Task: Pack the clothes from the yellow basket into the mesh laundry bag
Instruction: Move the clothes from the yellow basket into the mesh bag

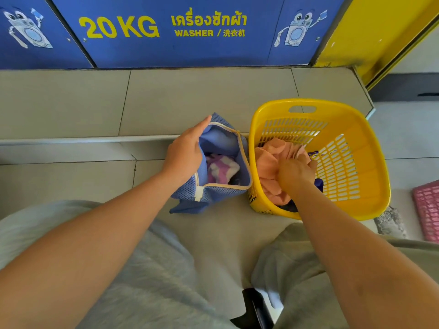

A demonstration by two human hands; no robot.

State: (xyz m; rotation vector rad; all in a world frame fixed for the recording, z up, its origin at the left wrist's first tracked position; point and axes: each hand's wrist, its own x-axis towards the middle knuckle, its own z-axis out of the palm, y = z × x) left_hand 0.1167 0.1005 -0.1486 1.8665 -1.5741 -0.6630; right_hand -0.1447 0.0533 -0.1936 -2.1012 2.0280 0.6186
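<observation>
A blue mesh laundry bag (224, 191) with a cream zipper rim stands on the tiled floor, its mouth gaping. My left hand (186, 153) grips the bag's left rim and holds it wide. Inside lies a purple-and-white striped garment (222, 168). Right beside it sits the yellow basket (370, 162), tilted toward me. My right hand (295, 173) is inside the basket, fingers closed on an orange cloth (268, 167). Dark blue clothing (318, 185) lies under and beside the hand, mostly hidden.
A blue washer panel (166, 32) marked 20 KG stands behind a raised tiled step (95, 103). A yellow wall (380, 32) is at the far right. A pink basket (427, 210) peeks in at the right edge. My grey-clad knees (142, 269) fill the foreground.
</observation>
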